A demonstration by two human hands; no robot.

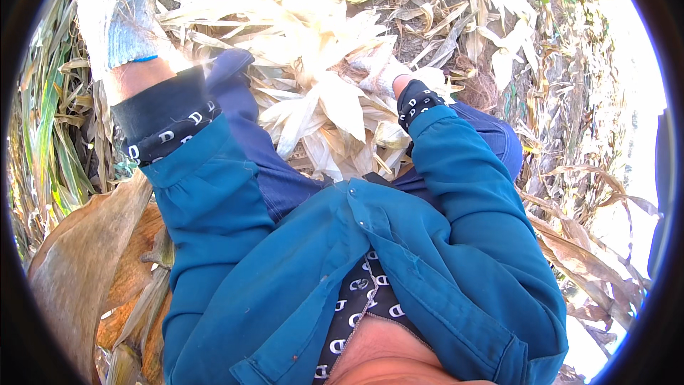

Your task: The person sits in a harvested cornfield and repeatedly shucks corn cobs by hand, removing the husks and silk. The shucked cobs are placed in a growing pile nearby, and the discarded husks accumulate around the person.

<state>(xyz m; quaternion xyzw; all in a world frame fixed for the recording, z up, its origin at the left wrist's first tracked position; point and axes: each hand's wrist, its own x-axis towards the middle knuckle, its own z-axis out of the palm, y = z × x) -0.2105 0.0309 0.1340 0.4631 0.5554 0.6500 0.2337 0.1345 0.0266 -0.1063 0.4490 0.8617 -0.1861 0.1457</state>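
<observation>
My left hand [120, 16], in a light blue-grey knitted glove, is raised at the upper left; its fingers run towards the picture's top edge in glare, so what it holds cannot be told. Lower down and to the right, my right hand [380, 72], in a pale knitted glove, lies among dry corn husks [342, 107] beside my right knee. Its fingers blend into the bright husks, and a grip on anything is not clear. Brown corn silk [478, 88] lies right of that hand. Loose husks cover the ground between and beyond my legs.
Green and yellow leaves [48, 123] stand along the left. A broad dry leaf [91, 256] lies over an orange-brown surface [131, 272] at the lower left. More dry leaves [582, 246] curl at the lower right. My bent knee [497, 136] is beside my right forearm.
</observation>
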